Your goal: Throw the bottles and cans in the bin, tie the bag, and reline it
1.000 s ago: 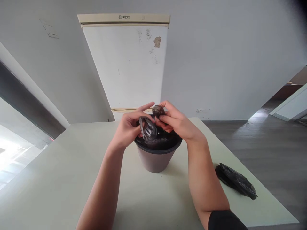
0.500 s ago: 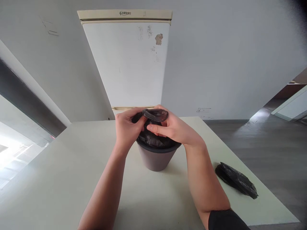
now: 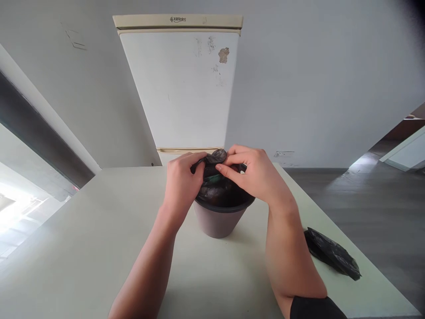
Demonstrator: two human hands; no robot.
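A greyish-pink trash can [image 3: 219, 222] with a dark rim stands upright on the pale table. Inside its mouth and bunched above the far rim is a black garbage bag [image 3: 217, 156]. My left hand [image 3: 186, 179] is closed on the bag's gathered edge at the left, thumb toward me. On the right side, my right hand [image 3: 250, 173] pinches the same bag between thumb and fingers. Some of the bag's edge is hidden behind my fingers. A bit of green shows inside the can's mouth.
Another black plastic bag [image 3: 332, 252] lies folded on the table [image 3: 133, 230] near its right edge. Beyond the table's far edge stands a white refrigerator [image 3: 179, 88] against a grey wall [image 3: 299, 79]. Dark flooring [image 3: 352, 208] lies to the right.
My right hand has shifted right, and the bag's loop between my hands has become smaller and more bunched. More of the can's dark inside shows. The view has shifted slightly.
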